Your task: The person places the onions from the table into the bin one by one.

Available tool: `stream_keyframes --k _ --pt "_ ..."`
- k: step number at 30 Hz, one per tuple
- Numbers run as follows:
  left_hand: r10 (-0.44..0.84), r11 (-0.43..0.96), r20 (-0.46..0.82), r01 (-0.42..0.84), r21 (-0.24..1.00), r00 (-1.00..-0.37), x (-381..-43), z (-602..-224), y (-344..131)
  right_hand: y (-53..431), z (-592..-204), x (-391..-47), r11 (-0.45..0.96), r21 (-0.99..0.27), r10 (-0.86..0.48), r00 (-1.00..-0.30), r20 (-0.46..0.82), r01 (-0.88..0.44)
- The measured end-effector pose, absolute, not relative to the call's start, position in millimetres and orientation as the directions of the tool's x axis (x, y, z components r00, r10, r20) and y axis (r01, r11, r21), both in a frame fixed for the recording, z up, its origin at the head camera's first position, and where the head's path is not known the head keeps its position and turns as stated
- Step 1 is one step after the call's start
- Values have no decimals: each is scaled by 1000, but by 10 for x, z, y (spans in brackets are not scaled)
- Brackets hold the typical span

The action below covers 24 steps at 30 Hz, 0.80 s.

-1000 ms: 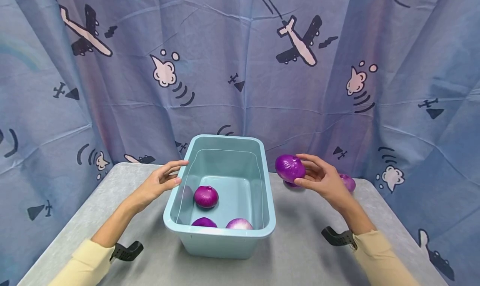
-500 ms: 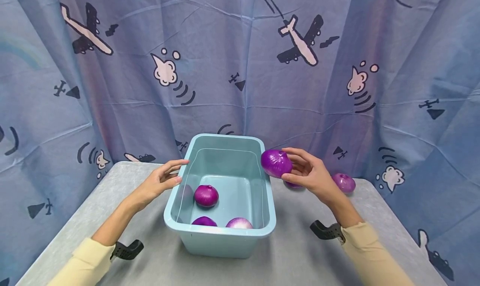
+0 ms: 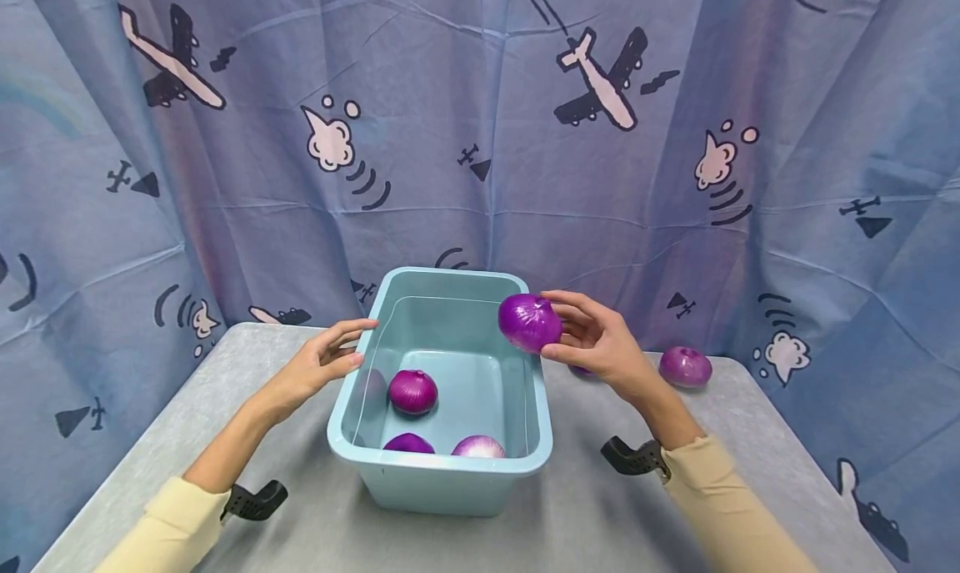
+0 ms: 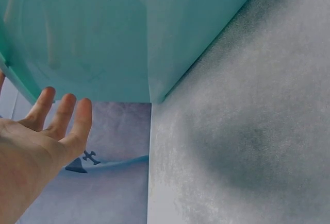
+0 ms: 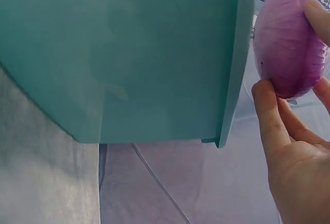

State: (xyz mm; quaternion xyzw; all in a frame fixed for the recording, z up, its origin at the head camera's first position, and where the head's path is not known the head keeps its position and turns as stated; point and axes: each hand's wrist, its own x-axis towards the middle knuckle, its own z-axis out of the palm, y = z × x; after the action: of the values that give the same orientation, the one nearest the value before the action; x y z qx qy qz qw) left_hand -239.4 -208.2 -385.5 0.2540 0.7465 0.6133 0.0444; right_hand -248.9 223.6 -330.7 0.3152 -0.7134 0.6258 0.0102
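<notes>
My right hand (image 3: 600, 345) grips a shiny purple onion (image 3: 529, 323) between thumb and fingers, above the right rim of the light-blue plastic bin (image 3: 438, 466). In the right wrist view that onion (image 5: 286, 44) is beside the bin's rim, pinched at its edges. My left hand (image 3: 318, 364) is at the bin's left rim, fingers loosely extended and holding nothing; the left wrist view shows its fingertips (image 4: 82, 112) close to the bin wall. Inside the bin lie a purple onion (image 3: 412, 392), another purple onion (image 3: 408, 444) and a paler one (image 3: 478, 447), the last two partly hidden by the front rim.
On the grey table (image 3: 600, 506) a purple onion (image 3: 685, 367) sits at the back right. One more onion (image 3: 582, 371) shows barely behind my right hand. A blue curtain with airplane prints (image 3: 487, 139) hangs behind the table.
My right hand has carried the onion leftward and slightly up, from beside the bin to over its right rim. The back-right onion is now fully visible. My left hand has stayed put.
</notes>
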Motion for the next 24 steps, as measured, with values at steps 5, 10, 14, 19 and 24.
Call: stream_keyframes --k 5,10,14,19,24 --pt "432 122 242 322 939 -869 -2391 -3848 -2077 2165 -3308 -2494 -3 -888 -457 -789 411 -461" --pt "432 119 244 323 939 -868 -2388 -3847 -2075 2137 -3324 -2494 -9 -890 -479 -779 404 -456" --pt "433 120 244 324 939 -868 -2389 -3850 -2076 2162 -3334 -2472 9 -888 -463 -789 404 -460" --pt "433 119 243 323 939 -868 -2390 -3856 -2081 2259 -3360 -2456 56 -880 -437 -804 403 -472" --pt "434 120 245 324 938 -867 -2389 -3856 -2084 2398 -3411 -2432 102 -877 -403 -825 395 -470"
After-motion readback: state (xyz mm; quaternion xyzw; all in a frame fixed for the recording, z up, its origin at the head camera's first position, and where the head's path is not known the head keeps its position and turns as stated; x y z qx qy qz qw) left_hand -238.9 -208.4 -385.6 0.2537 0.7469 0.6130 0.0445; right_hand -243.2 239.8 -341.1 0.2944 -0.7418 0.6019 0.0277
